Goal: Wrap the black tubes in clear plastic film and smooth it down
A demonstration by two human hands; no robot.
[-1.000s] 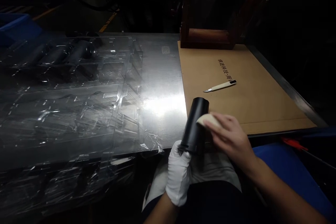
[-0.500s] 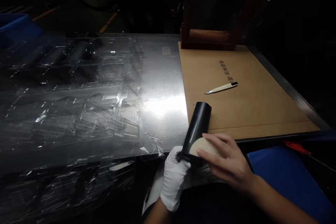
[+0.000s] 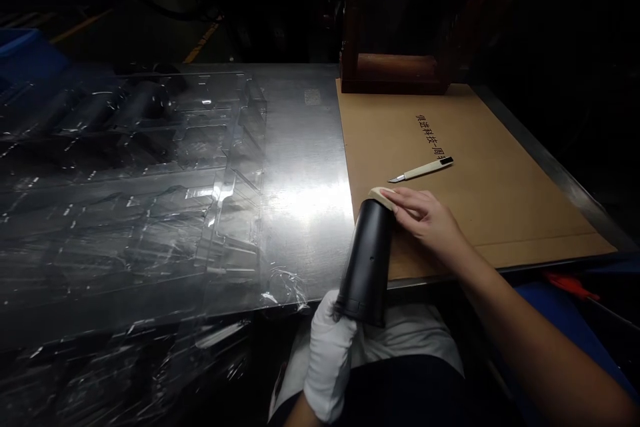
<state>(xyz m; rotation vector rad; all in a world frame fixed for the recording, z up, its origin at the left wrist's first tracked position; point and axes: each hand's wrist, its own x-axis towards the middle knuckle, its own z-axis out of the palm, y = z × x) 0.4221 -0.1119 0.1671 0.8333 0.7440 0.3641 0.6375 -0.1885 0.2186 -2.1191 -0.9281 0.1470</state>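
Note:
My left hand, in a white glove, grips the lower end of a black plastic cylinder, which tilts up and away from me over the table's front edge. Bare, my right hand pinches a cream-coloured pad and presses it against the cylinder's far end. A small hole shows in the cylinder's side. Just beyond the pad, a craft knife with a pale handle and a black end lies on a cardboard sheet.
Clear plastic trays cover the table's left side, with dark cylinders in the back one. Crumpled clear film lies by the front edge. A red-brown frame stands at the back. Blue bins are at far left and lower right.
My right hand has moved the pad from the cylinder's near end up to its far end. The cylinder has turned in my left hand, so the small hole now shows.

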